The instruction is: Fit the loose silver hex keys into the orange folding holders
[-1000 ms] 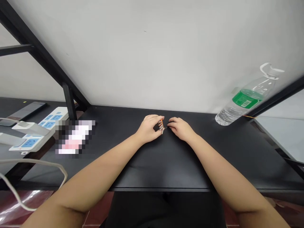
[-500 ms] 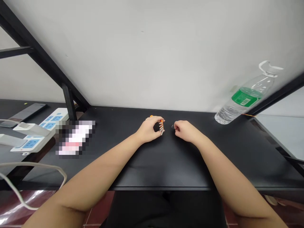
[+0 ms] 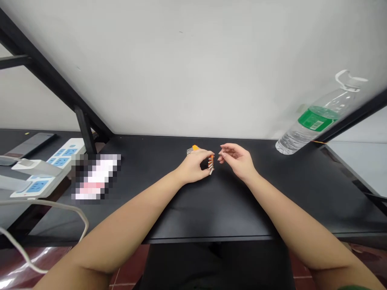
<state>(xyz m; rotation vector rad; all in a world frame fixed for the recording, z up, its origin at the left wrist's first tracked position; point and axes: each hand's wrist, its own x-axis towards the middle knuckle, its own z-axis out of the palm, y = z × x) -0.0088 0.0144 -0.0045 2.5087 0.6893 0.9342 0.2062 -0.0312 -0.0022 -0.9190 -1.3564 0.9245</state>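
While my left hand (image 3: 192,168) pinches the small orange holder (image 3: 211,161) with its metal rods between thumb and fingers, near the middle of the table (image 3: 205,209), my right hand (image 3: 240,160) waits just beside it, fingers curled toward the thumb, though I cannot tell whether anything small sits between those tips. To handle this well, I think I should grip the holder firmly by its ends, leave the rod tips uncovered, and work one rod at a time with a light, straight touch.
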